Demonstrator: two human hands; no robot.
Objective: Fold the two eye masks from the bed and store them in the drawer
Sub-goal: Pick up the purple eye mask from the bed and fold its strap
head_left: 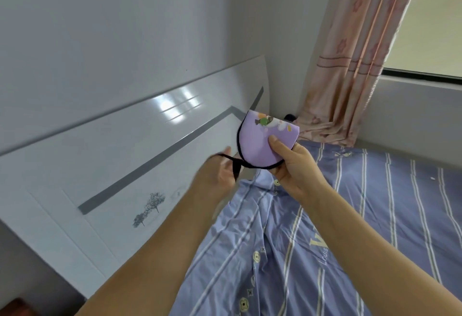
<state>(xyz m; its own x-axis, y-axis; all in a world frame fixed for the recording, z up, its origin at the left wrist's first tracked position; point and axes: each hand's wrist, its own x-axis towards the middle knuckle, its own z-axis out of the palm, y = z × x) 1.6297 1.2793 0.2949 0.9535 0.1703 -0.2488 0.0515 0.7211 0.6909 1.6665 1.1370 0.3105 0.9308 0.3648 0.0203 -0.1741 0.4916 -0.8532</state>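
A purple eye mask (260, 140) with a cartoon print and black edging is held up above the bed, folded in half. My right hand (295, 165) pinches its lower right corner, thumb on the front. Its black elastic strap (232, 162) stretches out to the left, where my left hand (220, 175) holds it; that hand is blurred. A second eye mask and the drawer are not in view.
The bed (375, 215) below has a blue-purple striped sheet with rumpled folds. A glossy white headboard (125, 153) runs along the left. A pink curtain (355, 65) hangs in the far corner beside a window. A small dark object (290, 117) lies at the curtain's foot.
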